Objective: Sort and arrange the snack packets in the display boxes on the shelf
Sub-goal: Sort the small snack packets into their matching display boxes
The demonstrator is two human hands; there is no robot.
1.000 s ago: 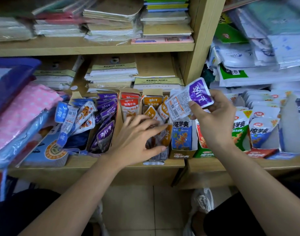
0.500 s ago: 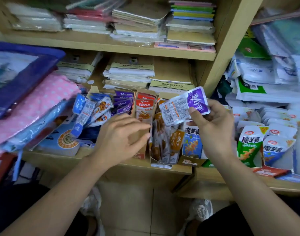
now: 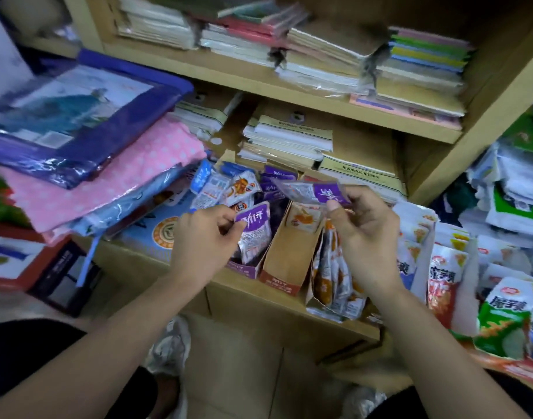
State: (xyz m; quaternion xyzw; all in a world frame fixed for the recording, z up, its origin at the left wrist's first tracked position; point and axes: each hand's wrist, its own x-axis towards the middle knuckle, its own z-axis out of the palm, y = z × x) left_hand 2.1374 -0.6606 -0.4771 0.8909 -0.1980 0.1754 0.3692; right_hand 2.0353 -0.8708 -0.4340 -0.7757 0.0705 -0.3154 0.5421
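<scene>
Purple packet in the left hand hangs upright, pinched at its top corner between thumb and fingers. Its lower end sits at the mouth of the purple display box, which stands at the near edge of the shelf. The right hand grips a second purple packet by its right end. This one is held almost flat above the far part of the brown box, just right of the purple one.

The step looks like filing both into the purple box. The left packet probably goes best straight down, label toward the near side, pressed in behind its neighbours so that it stands. The second packet needs carrying left and turning upright first. Dropped where it hovers, it would land in the brown box with a different flavour.

The card box seems light, so a hard push could slide it along the shelf. The orange packets further right lean out over the shelf's near edge, and a careless wrist could knock them.
</scene>
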